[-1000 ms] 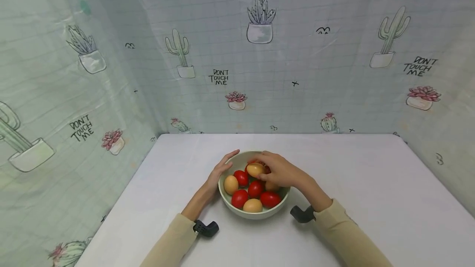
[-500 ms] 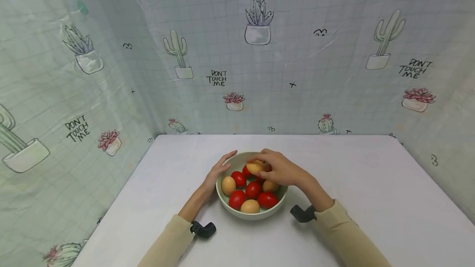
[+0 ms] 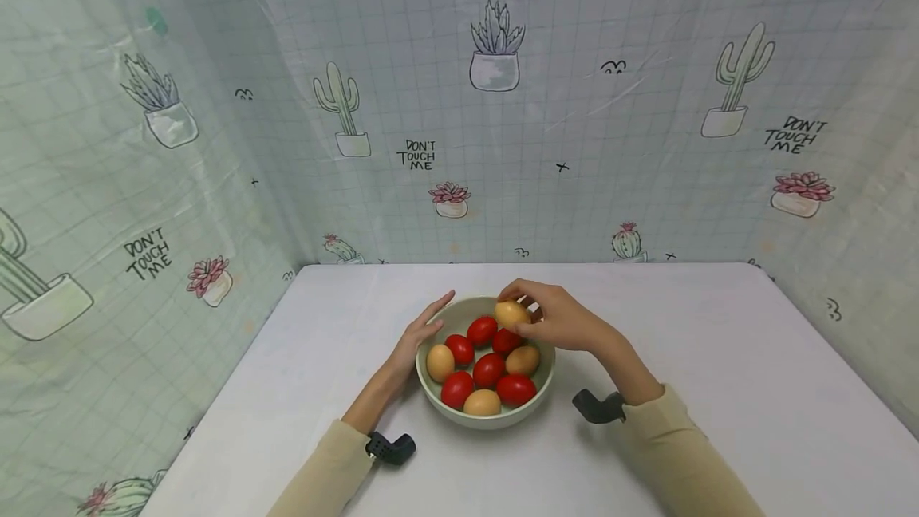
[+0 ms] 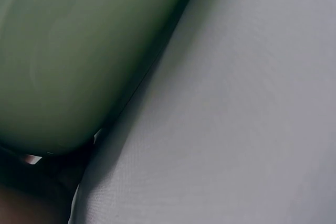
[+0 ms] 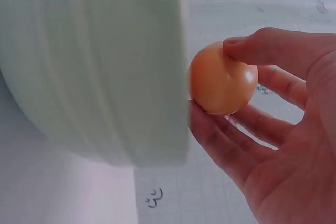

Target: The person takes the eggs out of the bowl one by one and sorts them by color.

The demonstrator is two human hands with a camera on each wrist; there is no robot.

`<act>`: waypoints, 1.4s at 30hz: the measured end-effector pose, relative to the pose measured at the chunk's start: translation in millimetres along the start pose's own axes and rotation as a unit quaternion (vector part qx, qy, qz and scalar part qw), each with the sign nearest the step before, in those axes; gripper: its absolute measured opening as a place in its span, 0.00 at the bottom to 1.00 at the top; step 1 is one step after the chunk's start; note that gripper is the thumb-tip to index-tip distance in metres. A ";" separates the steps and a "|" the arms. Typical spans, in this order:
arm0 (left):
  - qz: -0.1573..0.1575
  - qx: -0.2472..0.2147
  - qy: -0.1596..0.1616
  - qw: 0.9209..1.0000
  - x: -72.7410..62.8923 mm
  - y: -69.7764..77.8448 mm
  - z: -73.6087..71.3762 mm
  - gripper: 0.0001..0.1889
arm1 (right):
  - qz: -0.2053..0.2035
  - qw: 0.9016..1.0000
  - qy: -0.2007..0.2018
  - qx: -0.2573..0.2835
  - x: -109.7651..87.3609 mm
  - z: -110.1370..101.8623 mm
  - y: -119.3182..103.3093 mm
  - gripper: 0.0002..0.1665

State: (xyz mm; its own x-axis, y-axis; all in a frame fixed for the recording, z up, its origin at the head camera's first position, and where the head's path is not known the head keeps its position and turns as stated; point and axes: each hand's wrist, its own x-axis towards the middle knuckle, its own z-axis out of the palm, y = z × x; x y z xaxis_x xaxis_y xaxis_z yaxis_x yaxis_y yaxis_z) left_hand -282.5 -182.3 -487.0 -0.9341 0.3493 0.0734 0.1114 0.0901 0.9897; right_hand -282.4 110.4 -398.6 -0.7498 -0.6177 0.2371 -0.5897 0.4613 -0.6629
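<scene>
Head | cloth (image 3: 632,142): "DON'T TOUCH ME" | left hand (image 3: 414,341) spread against bowl (image 3: 459,314) | right hand (image 3: 565,319) pinching egg (image 3: 510,314)

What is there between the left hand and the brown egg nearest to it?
The bowl's wall, in the head view: left hand mostly outside, brown egg inside.

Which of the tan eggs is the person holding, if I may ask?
The tan egg pinched in the right hand, near the far rim of the bowl; the other three tan eggs lie inside, unheld.
</scene>
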 end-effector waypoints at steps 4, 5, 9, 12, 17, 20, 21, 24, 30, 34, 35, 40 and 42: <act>0.000 0.001 -0.003 1.000 0.3 -1.5 0.4 0.29 | -0.008 1.000 0.017 0.002 -4.7 -11.0 1.8 0.23; 0.001 0.001 -0.004 1.000 0.5 -2.0 0.5 0.29 | -0.012 1.000 0.022 0.002 -5.9 -13.4 2.6 0.23; 0.002 0.000 -0.008 1.000 0.1 -2.9 0.0 0.29 | -0.012 0.999 0.034 0.011 -10.2 -20.9 4.0 0.25; 0.004 -0.002 -0.004 1.000 -1.5 -2.4 -0.9 0.29 | -0.005 0.999 0.032 0.019 -11.1 -23.2 3.5 0.24; 0.007 -0.005 -0.006 1.000 -2.6 -1.0 -2.0 0.29 | 0.008 0.999 0.029 0.023 -10.6 -23.7 3.3 0.23; 0.009 -0.008 -0.009 1.000 -2.2 -0.9 -1.6 0.29 | 0.014 0.999 0.029 0.027 -10.9 -24.5 2.9 0.24; 0.010 -0.009 -0.008 1.000 -2.4 -0.7 -1.3 0.29 | 0.014 0.999 0.028 0.027 -11.3 -24.7 3.0 0.24; 0.010 -0.010 -0.007 1.000 -2.5 -0.6 -0.4 0.29 | 0.017 0.999 0.027 0.032 -12.7 -25.9 3.2 0.24; 0.008 -0.009 -0.009 1.000 -2.5 -1.7 0.5 0.29 | 0.026 0.999 0.027 0.037 -17.2 -30.6 3.9 0.25; 0.008 -0.011 -0.010 1.000 -2.2 -1.8 0.8 0.30 | 0.036 0.998 0.031 0.038 -19.8 -35.1 6.6 0.25; 0.008 -0.011 -0.009 1.000 -2.0 -1.9 0.8 0.30 | 0.038 0.998 0.033 0.037 -20.3 -36.4 7.5 0.25; 0.001 -0.013 -0.003 1.000 -2.3 -1.0 1.5 0.29 | 0.051 0.998 0.035 0.032 -24.2 -45.1 12.6 0.24; -0.001 -0.013 -0.001 1.000 -2.7 -1.2 1.6 0.28 | 0.059 0.997 0.036 0.031 -26.7 -49.3 14.5 0.24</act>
State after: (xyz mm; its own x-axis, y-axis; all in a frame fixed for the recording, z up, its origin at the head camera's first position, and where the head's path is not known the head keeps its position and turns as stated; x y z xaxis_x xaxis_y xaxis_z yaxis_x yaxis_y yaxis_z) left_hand -279.5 -181.9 -488.5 -0.9340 0.3503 0.0705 0.0997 0.0660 0.9928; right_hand -285.7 165.0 -379.6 -0.8335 -0.5131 0.2050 -0.4792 0.4865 -0.7305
